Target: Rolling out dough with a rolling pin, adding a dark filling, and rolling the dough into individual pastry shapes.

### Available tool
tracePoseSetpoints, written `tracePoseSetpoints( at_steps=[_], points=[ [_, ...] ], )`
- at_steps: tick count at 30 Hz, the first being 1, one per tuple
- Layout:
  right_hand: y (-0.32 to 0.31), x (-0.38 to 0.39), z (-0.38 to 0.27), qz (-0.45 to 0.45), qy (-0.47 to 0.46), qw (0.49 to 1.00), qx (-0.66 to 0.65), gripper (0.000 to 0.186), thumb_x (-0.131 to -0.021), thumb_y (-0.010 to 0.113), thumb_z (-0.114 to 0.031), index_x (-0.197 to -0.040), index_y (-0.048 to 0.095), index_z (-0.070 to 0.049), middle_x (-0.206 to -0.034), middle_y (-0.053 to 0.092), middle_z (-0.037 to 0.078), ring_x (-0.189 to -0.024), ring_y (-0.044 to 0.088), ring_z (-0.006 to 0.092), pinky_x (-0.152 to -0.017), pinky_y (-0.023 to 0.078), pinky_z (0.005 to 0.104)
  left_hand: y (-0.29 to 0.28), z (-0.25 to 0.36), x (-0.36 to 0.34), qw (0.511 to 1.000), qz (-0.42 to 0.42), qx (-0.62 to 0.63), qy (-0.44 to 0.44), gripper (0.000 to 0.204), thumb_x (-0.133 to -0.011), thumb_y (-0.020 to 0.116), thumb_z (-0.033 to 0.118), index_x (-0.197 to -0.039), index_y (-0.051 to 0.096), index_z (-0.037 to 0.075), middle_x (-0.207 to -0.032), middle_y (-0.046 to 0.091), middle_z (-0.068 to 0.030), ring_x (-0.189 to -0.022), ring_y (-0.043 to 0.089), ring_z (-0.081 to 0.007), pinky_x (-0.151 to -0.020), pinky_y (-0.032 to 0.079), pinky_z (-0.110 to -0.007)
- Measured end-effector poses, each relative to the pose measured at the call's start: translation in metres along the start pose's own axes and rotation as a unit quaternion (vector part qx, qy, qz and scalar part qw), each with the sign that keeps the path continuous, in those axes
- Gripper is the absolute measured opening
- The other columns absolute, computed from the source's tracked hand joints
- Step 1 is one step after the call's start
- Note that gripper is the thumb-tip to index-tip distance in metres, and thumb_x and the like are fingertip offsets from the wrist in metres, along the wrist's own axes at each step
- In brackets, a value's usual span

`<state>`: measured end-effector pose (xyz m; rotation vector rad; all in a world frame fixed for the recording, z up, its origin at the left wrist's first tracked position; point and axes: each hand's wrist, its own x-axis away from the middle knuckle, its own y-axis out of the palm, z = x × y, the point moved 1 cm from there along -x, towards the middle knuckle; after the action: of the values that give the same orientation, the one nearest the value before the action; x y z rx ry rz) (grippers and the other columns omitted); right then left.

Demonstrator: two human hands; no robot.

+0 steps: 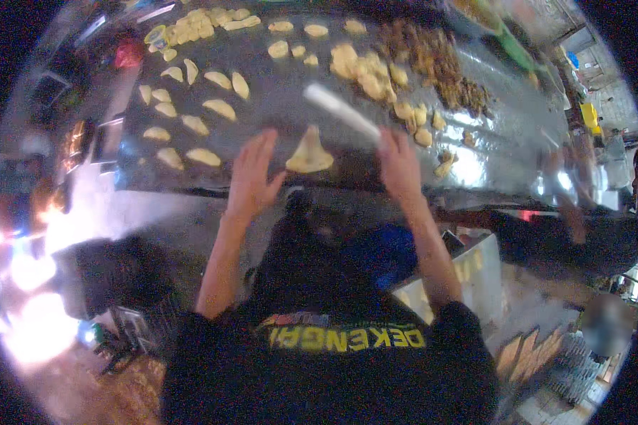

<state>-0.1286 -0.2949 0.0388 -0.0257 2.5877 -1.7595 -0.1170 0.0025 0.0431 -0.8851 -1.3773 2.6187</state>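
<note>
A white rolling pin [342, 111] is in my right hand [400, 168], which grips its near end. The pin slants away to the left above the dark worktop [276, 78] and is slightly blurred. Between my hands lies a flat, roughly triangular piece of dough [310, 154], close to the near edge. My left hand [252, 170] is just left of this piece, empty, its fingers stretched forward and its thumb apart. Further left, several flattened oval dough pieces [220, 108] are spread out over the worktop.
Lumps of dough [365, 73] sit beyond the pin, beside a heap of brown pieces [432, 60]. More pale dough [191, 27] is piled at the far left near a red thing [129, 53]. A bright glow [39, 283] shows at left. Another person's blurred arm [575, 216] is at right.
</note>
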Motion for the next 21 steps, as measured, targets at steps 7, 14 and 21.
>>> tracePoseSetpoints(
  at_steps=[7, 14, 21],
  points=[
    [0.007, -0.01, 0.012, 0.14, -0.014, 0.983, 0.115, 0.034, -0.086, 0.058, -0.012, -0.118, 0.053, -0.003, -0.12, 0.053, 0.02, -0.112, 0.051, 0.0403, -0.096, 0.042, 0.049, 0.032, -0.011, 0.009, 0.99, -0.14, -0.001, -0.028, 0.031, -0.08, 0.068, 0.019, -0.108, 0.06, 0.006, -0.111, 0.059, -0.0107, -0.112, 0.051, -0.0341, -0.096, 0.039, -0.047],
    [0.05, -0.007, -0.04, 0.049, -0.214, 0.971, -0.094, 0.029, -0.081, 0.065, -0.009, -0.109, 0.057, -0.005, -0.111, 0.056, 0.016, -0.108, 0.051, 0.0392, -0.095, 0.04, 0.0472, 0.045, -0.01, 0.009, 0.997, -0.053, 0.003, -0.047, 0.015, -0.08, 0.068, 0.016, -0.091, 0.066, 0.007, -0.101, 0.059, -0.01, -0.101, 0.052, -0.0327, -0.09, 0.041, -0.046],
    [0.067, -0.017, -0.047, 0.04, -0.148, 0.977, -0.146, 0.024, -0.081, 0.067, -0.012, -0.102, 0.058, -0.004, -0.103, 0.056, 0.016, -0.102, 0.051, 0.0373, -0.088, 0.041, 0.0482, 0.053, 0.002, -0.009, 0.968, -0.108, -0.061, -0.216, 0.019, -0.084, 0.062, 0.012, -0.102, 0.064, 0.006, -0.113, 0.054, -0.0147, -0.109, 0.047, -0.036, -0.093, 0.04, -0.047]
  ],
)
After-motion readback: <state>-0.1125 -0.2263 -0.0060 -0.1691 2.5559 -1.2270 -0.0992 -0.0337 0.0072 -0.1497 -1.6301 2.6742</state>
